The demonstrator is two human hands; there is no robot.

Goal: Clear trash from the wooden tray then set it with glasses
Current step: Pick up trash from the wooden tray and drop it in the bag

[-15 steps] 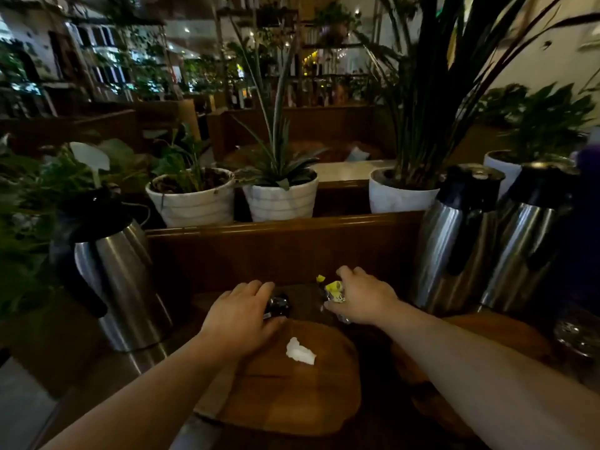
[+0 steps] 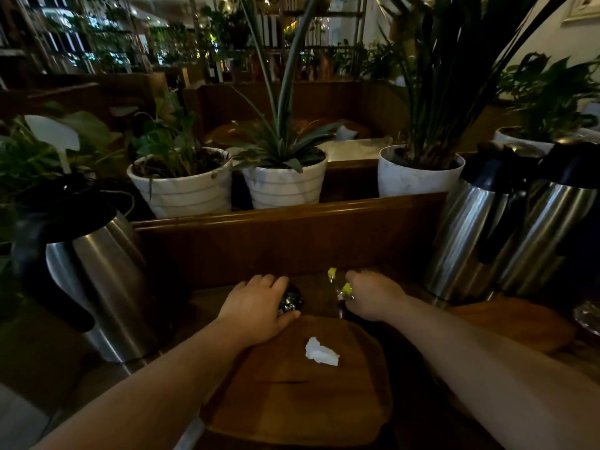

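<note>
The wooden tray (image 2: pixel 292 401) lies on the counter in front of me. A crumpled white paper scrap (image 2: pixel 320 351) rests near its far middle. My left hand (image 2: pixel 256 311) sits at the tray's far left edge, fingers closed around a dark shiny wrapper (image 2: pixel 291 300). Just beyond the tray's far right edge, my right hand (image 2: pixel 373 298) grips a clear and yellow wrapper (image 2: pixel 344 290). No glass shows clearly, apart from a dim glassy shape (image 2: pixel 587 316) at the right edge.
A steel kettle (image 2: pixel 97 287) stands at the left. Two steel thermos jugs (image 2: pixel 506 235) stand at the right, with another wooden tray (image 2: pixel 519 323) before them. A wooden partition (image 2: pixel 292 232) rises behind, topped by white plant pots (image 2: pixel 282 186).
Both hands stay at the tray's far edge holding their wrappers. The right hand has turned slightly, showing more of the yellow wrapper. The white scrap has not moved.
</note>
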